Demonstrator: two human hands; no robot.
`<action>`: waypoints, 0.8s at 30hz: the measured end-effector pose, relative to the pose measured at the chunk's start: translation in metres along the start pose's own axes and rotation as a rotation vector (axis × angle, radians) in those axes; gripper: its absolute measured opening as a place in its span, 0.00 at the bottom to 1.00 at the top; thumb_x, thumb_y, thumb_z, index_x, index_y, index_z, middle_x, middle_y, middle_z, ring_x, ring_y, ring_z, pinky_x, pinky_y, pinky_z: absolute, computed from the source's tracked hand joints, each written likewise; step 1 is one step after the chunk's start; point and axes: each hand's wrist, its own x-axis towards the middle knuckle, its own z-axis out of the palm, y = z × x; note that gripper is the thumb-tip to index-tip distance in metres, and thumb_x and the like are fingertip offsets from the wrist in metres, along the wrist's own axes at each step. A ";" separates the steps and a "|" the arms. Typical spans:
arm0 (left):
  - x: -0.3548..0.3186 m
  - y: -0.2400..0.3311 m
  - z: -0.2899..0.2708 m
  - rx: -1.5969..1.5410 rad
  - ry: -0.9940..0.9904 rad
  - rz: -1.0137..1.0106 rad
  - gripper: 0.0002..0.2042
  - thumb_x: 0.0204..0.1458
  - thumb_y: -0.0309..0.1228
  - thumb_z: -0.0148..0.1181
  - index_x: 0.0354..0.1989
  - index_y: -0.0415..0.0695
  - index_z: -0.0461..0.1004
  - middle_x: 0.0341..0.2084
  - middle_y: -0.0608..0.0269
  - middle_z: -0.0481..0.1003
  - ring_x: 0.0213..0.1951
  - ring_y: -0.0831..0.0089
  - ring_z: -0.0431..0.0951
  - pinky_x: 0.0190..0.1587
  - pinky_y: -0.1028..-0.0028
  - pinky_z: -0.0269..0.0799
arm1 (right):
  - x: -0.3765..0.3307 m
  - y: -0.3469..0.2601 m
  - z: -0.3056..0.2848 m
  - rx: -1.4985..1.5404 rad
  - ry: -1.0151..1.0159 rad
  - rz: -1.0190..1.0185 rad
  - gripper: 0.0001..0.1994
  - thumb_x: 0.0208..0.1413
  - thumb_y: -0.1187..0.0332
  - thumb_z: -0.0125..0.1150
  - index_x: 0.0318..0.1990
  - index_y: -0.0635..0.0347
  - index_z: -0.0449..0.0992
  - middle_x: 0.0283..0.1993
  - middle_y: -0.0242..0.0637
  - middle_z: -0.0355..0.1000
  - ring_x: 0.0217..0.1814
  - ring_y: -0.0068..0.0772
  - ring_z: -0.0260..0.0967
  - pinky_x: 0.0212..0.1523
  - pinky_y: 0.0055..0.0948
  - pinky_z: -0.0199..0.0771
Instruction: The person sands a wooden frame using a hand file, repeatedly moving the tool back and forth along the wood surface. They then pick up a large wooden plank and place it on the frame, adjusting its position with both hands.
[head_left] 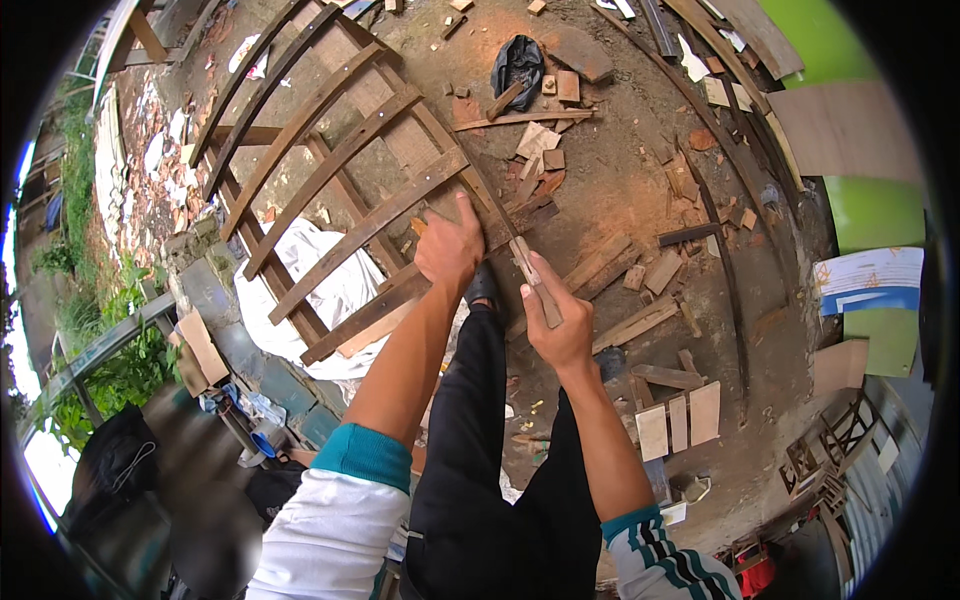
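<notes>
A slatted dark-brown wooden frame slants across the upper left, its lower right corner in front of me. My left hand is at that corner, its thumb side along a slat and its other fingers curled. Beside its knuckles shows a small orange-ended thing; most of it is hidden by the hand. To the right, my right hand is closed round a short, flat piece of wood, whose far end points at the frame's edge.
Wood offcuts lie scattered over the dirt ground to the right. A black plastic bag lies beyond them. White sheeting is under the frame. Long dark strips and green and brown panels line the right side. My shoe is near the frame.
</notes>
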 end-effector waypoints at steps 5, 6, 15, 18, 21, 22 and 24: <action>0.002 -0.005 -0.005 0.017 0.006 -0.005 0.42 0.61 0.64 0.39 0.58 0.29 0.69 0.41 0.30 0.79 0.47 0.40 0.80 0.53 0.52 0.73 | -0.081 -0.025 -0.042 -0.113 0.015 -0.013 0.22 0.55 0.75 0.64 0.59 0.66 0.76 0.47 0.56 0.80 0.46 0.55 0.81 0.42 0.39 0.82; 0.002 -0.003 -0.008 0.014 0.009 -0.001 0.42 0.61 0.64 0.39 0.58 0.29 0.69 0.42 0.30 0.79 0.48 0.40 0.80 0.53 0.52 0.72 | -0.106 -0.029 -0.058 -0.133 0.010 -0.015 0.22 0.54 0.76 0.64 0.58 0.67 0.76 0.47 0.57 0.80 0.46 0.56 0.81 0.43 0.39 0.82; 0.007 0.008 -0.002 -0.001 0.011 0.039 0.40 0.61 0.64 0.40 0.53 0.30 0.70 0.39 0.29 0.79 0.47 0.38 0.80 0.53 0.51 0.72 | 0.019 0.012 0.007 0.005 -0.010 -0.022 0.20 0.59 0.75 0.63 0.59 0.67 0.75 0.53 0.56 0.78 0.53 0.50 0.80 0.46 0.36 0.80; 0.005 0.004 0.000 0.009 0.017 0.023 0.39 0.61 0.64 0.41 0.52 0.31 0.70 0.39 0.30 0.79 0.46 0.38 0.80 0.52 0.50 0.72 | 0.009 0.000 0.008 -0.022 0.010 -0.048 0.20 0.59 0.75 0.63 0.60 0.67 0.75 0.52 0.56 0.78 0.53 0.51 0.80 0.48 0.36 0.80; 0.009 0.006 -0.002 0.010 0.032 0.030 0.39 0.61 0.64 0.41 0.52 0.31 0.70 0.39 0.31 0.79 0.46 0.38 0.80 0.51 0.50 0.72 | -0.066 -0.020 -0.042 -0.093 -0.007 -0.002 0.22 0.55 0.73 0.65 0.59 0.66 0.76 0.48 0.56 0.79 0.45 0.54 0.82 0.42 0.40 0.82; 0.007 0.001 -0.001 0.023 0.025 0.025 0.39 0.61 0.64 0.41 0.52 0.32 0.70 0.39 0.31 0.79 0.46 0.38 0.80 0.51 0.50 0.73 | -0.104 -0.026 -0.064 -0.131 -0.032 0.016 0.23 0.54 0.74 0.65 0.59 0.67 0.76 0.48 0.57 0.79 0.44 0.53 0.82 0.42 0.40 0.82; 0.008 0.001 -0.004 0.006 0.017 0.016 0.39 0.61 0.64 0.41 0.52 0.32 0.70 0.39 0.32 0.79 0.46 0.39 0.80 0.51 0.50 0.73 | -0.156 -0.046 -0.105 -0.196 -0.183 0.131 0.23 0.52 0.77 0.64 0.58 0.70 0.75 0.48 0.60 0.79 0.46 0.53 0.82 0.43 0.40 0.82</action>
